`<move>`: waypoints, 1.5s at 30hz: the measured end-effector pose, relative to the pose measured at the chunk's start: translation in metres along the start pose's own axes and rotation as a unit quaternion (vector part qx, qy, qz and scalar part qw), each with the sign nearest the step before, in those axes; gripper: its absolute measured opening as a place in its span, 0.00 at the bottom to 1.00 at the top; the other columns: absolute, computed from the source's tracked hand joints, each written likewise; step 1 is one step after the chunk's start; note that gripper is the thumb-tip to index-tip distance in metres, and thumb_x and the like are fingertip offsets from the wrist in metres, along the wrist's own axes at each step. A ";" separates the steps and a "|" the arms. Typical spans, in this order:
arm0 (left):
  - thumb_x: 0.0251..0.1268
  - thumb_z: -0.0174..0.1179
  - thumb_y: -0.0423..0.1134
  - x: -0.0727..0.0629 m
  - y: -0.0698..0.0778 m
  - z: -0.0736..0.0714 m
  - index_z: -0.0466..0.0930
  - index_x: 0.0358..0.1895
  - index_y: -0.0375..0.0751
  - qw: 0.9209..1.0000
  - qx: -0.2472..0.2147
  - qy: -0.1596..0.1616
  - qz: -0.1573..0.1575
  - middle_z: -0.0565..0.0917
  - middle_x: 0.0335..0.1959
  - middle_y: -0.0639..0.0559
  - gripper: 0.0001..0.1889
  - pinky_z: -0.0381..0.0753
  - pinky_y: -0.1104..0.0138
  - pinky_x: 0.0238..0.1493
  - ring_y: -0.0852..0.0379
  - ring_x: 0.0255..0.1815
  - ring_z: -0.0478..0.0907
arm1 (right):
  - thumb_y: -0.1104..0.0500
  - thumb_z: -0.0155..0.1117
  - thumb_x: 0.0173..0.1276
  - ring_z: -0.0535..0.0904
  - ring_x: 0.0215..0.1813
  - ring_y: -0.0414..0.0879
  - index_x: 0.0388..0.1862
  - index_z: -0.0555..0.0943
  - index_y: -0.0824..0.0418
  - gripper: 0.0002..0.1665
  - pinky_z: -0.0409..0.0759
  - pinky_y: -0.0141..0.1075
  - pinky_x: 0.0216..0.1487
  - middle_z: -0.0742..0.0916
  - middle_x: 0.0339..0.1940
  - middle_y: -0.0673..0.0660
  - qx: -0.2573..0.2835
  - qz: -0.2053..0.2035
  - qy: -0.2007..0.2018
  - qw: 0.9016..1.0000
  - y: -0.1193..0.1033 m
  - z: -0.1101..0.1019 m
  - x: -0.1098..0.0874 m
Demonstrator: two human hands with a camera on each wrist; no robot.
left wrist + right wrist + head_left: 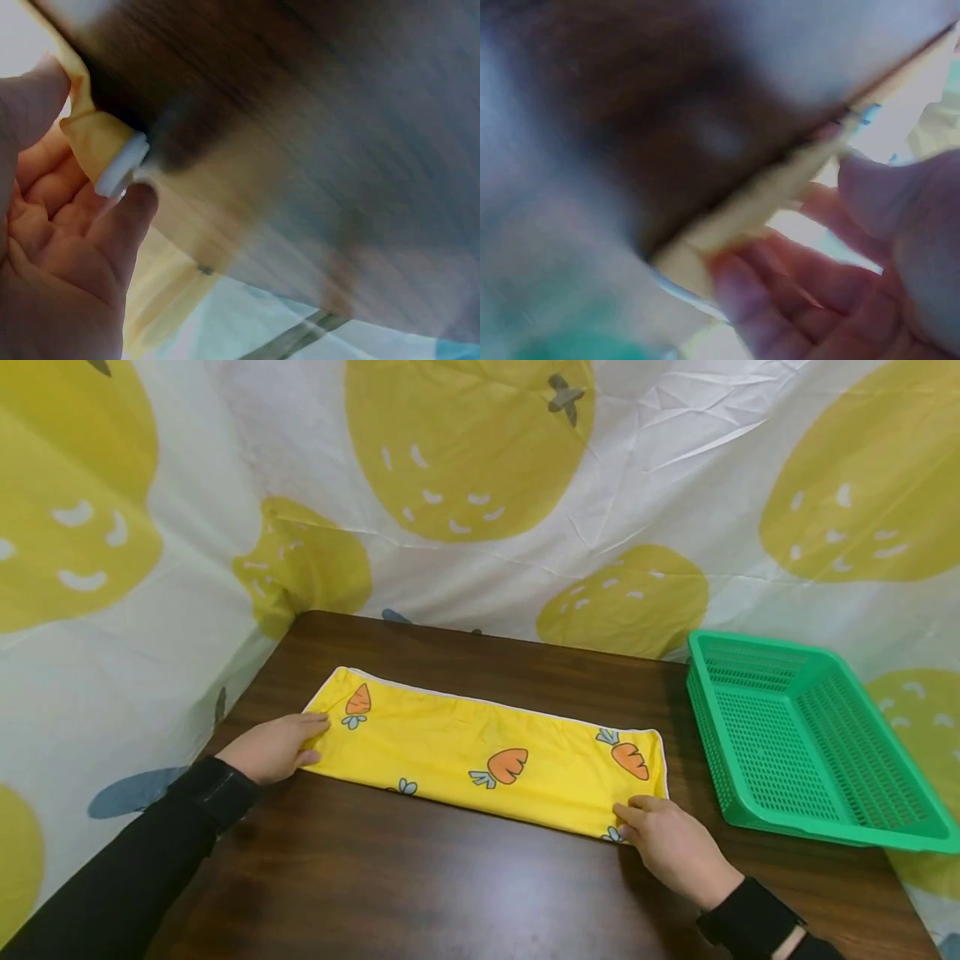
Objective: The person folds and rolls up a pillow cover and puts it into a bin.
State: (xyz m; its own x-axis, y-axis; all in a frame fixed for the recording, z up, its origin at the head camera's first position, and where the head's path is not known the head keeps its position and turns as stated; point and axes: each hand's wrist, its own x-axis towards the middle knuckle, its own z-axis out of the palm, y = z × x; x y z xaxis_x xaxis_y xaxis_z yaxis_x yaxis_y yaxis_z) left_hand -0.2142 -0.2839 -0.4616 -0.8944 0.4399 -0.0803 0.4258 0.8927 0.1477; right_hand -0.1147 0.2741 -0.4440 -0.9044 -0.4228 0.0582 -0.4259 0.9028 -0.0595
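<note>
On the far left, a sheet printed with yellow fruit point(67, 685) hangs past the left hand and runs on behind both hands. A black sleeve point(97, 877) leads up to a dark band point(213, 793) behind the left hand point(273, 747), which pinches the left end of a yellow cloth point(435, 743) between thumb and fingers; a white-trimmed bit of it shows at the fingers in the left wrist view. The cloth stretches between the two hands as a long flat strip over a dark brown table point(375, 877), its white trim point(450, 695) along the side farther from the hands, with orange carrots point(507, 766) printed across it. The hands are well apart. The right hand point(675, 847) grips the strip's right end at the near corner, thumb and fingers on it, though the right wrist view is blurred there. A black wristband point(750, 917) sits just behind that hand. Right of the right hand and farther out, apart from it, stands a green slatted basket point(712, 735)
</note>
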 end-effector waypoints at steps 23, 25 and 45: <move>0.79 0.61 0.47 -0.021 -0.008 0.006 0.61 0.82 0.30 0.995 -0.055 -0.048 -0.062 0.64 0.82 0.28 0.38 0.57 0.31 0.79 0.28 0.84 0.59 | 0.27 0.42 0.83 0.74 0.73 0.68 0.71 0.73 0.78 0.54 0.66 0.64 0.78 0.72 0.75 0.82 0.067 0.084 -0.376 0.920 0.024 -0.032 0.116; 0.79 0.61 0.46 -0.022 -0.007 0.005 0.61 0.81 0.29 0.995 -0.054 -0.046 -0.064 0.63 0.82 0.27 0.37 0.57 0.31 0.79 0.27 0.84 0.59 | 0.31 0.42 0.85 0.76 0.71 0.64 0.70 0.76 0.76 0.49 0.68 0.61 0.77 0.79 0.70 0.76 0.039 0.090 -0.379 0.920 0.023 -0.037 0.126; 0.78 0.63 0.48 -0.030 0.040 0.009 0.72 0.75 0.30 0.998 0.051 0.013 -0.042 0.76 0.76 0.32 0.32 0.69 0.33 0.74 0.33 0.77 0.74 | 0.48 0.52 0.75 0.79 0.48 0.54 0.42 0.82 0.65 0.21 0.74 0.46 0.56 0.84 0.42 0.60 -0.027 0.128 -0.337 0.932 0.070 -0.018 0.180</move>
State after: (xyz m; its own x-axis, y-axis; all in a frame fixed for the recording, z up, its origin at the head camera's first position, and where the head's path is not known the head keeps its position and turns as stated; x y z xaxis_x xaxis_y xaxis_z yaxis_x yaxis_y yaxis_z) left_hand -0.1686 -0.2605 -0.4626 -0.9306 0.3610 -0.0615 0.3590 0.9325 0.0405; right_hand -0.3066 0.2629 -0.4195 -0.7952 -0.1296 -0.5923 -0.2081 0.9759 0.0659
